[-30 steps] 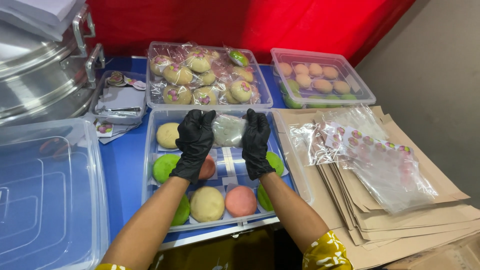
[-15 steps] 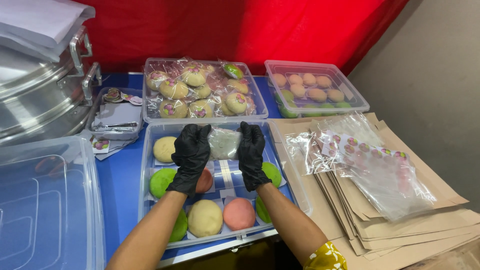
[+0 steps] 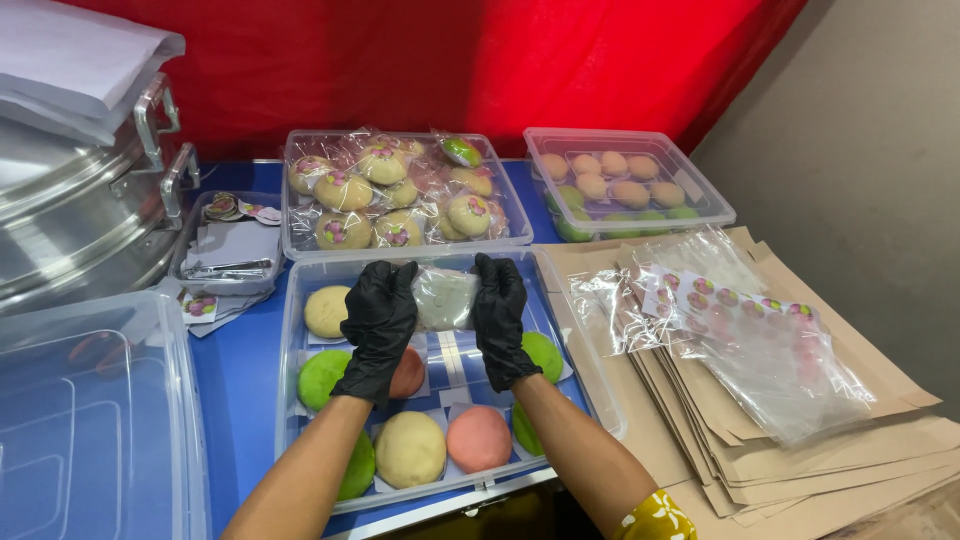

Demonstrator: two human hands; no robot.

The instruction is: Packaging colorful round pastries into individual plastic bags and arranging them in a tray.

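Observation:
Both my hands wear black gloves and hold a pale bun in a clear plastic bag (image 3: 445, 297) between them. My left hand (image 3: 380, 322) grips its left side, my right hand (image 3: 499, 315) its right side. They hover over a clear tray (image 3: 292, 340) holding yellow, green and pink buns, such as a yellow bun (image 3: 410, 449) and a pink bun (image 3: 479, 438) at the front. Behind it stands a clear box of bagged buns with round stickers (image 3: 400, 190).
A lidded clear box of buns (image 3: 625, 180) stands at the back right. Clear bags with a sticker strip (image 3: 740, 320) lie on stacked brown paper (image 3: 800, 450) at right. A small tray of stickers (image 3: 228, 245), a metal steamer (image 3: 70, 190) and clear lid (image 3: 90, 420) are at left.
My hands and the bagged bun have stayed together over the tray; the view has tilted so everything sits lower in the frame.

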